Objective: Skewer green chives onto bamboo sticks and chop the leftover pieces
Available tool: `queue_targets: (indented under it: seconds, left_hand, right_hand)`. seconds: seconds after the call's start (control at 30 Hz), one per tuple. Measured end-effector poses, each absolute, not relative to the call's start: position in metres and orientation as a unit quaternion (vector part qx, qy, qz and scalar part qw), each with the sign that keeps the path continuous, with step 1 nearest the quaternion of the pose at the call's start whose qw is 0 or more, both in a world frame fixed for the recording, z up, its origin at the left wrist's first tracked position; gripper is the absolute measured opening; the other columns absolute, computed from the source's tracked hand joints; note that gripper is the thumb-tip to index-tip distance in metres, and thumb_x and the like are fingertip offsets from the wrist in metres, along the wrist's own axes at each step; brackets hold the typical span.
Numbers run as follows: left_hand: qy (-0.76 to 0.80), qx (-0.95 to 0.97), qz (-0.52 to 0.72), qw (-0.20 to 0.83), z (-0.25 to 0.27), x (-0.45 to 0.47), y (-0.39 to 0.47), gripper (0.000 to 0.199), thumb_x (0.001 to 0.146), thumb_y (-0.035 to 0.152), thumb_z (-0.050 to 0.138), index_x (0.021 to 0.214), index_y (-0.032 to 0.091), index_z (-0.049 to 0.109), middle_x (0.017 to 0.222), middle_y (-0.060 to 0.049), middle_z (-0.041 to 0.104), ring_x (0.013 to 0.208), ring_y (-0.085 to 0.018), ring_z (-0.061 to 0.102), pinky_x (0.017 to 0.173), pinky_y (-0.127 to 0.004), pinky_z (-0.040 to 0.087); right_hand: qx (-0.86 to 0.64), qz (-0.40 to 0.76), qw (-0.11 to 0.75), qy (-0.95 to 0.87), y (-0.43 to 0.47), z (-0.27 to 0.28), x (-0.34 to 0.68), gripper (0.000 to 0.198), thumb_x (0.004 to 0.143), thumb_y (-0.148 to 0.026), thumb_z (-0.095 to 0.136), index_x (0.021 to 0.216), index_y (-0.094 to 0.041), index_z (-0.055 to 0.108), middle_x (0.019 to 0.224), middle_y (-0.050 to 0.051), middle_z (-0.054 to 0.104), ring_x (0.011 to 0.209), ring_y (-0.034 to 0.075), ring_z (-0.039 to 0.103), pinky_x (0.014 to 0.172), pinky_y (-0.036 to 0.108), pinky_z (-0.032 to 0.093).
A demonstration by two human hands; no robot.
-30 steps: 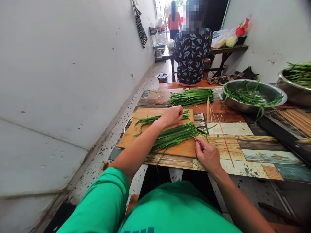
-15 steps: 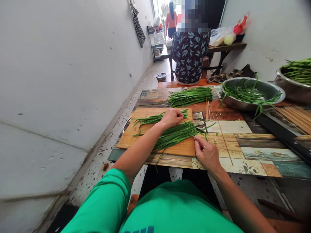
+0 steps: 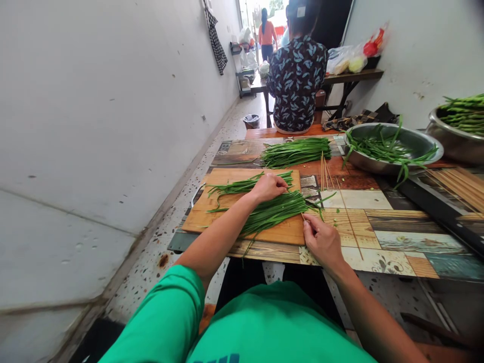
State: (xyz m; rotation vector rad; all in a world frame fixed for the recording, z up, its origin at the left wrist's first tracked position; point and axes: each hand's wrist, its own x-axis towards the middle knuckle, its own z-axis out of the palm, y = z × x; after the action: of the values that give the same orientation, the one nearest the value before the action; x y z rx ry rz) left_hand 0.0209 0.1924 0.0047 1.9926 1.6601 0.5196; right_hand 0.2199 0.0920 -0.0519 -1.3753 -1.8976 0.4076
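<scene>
A wooden cutting board (image 3: 204, 214) carries two bunches of garlic chives. My left hand (image 3: 269, 187) reaches over the smaller far bunch (image 3: 236, 187), fingertips pinched together at its right end; whatever they grip is hidden. The thicker near bunch (image 3: 276, 213) lies just below that hand, partly behind my forearm. At the board's right edge, my right hand (image 3: 321, 237) is closed on a thin wooden skewer (image 3: 303, 216), whose tip points to the cut ends of the near bunch. Most of that skewer is hidden by the fingers.
Behind the board lies another chive bunch (image 3: 297, 153), with loose skewers (image 3: 350, 217) to its right. A metal bowl of chives (image 3: 363, 162), a black-handled knife (image 3: 434, 204), a skewer pile (image 3: 459, 184) and a pot (image 3: 438, 136) stand right. A person (image 3: 297, 85) sits ahead.
My left hand has shifted very slightly to the right over the chives. The right hand keeps its place with the skewer.
</scene>
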Motion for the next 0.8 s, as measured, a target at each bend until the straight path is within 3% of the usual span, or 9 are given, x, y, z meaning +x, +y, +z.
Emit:
queue_targets:
  seconds: [0.3, 0.57, 0.8]
  left_hand:
    - [0.508, 0.83, 0.144, 0.182, 0.011, 0.012, 0.18, 0.03, 0.083, 0.012, 0.053, 0.102, 0.019, 0.075, 0.099, -0.006, 0.073, 0.091, -0.016, 0.064, 0.086, -0.023, 0.046]
    - [0.543, 0.832, 0.085, 0.074, 0.008, 0.016, 0.198, 0.019, 0.08, 0.027, 0.063, 0.091, 0.017, 0.076, 0.091, -0.008, 0.07, 0.088, -0.02, 0.062, 0.081, -0.028, 0.047]
    - [0.583, 0.803, 0.095, 0.083, 0.006, 0.024, 0.204, 0.019, 0.079, 0.018, 0.055, 0.083, 0.016, 0.074, 0.084, -0.007, 0.071, 0.08, -0.019, 0.062, 0.075, -0.027, 0.046]
  right_hand:
    - [-0.537, 0.156, 0.37, -0.742, 0.092, -0.053, 0.22, 0.035, 0.086, -0.029, 0.044, 0.102, -0.016, 0.072, 0.077, 0.006, 0.073, 0.052, 0.015, 0.061, 0.051, 0.024, 0.044]
    - [-0.543, 0.134, 0.365, -0.745, 0.092, -0.052, 0.219, 0.035, 0.085, -0.029, 0.044, 0.101, -0.016, 0.073, 0.076, 0.005, 0.073, 0.048, 0.014, 0.058, 0.049, 0.024, 0.041]
    - [-0.54, 0.143, 0.364, -0.745, 0.092, -0.052, 0.22, 0.035, 0.085, -0.028, 0.044, 0.102, -0.016, 0.072, 0.079, 0.005, 0.074, 0.046, 0.013, 0.057, 0.047, 0.024, 0.041]
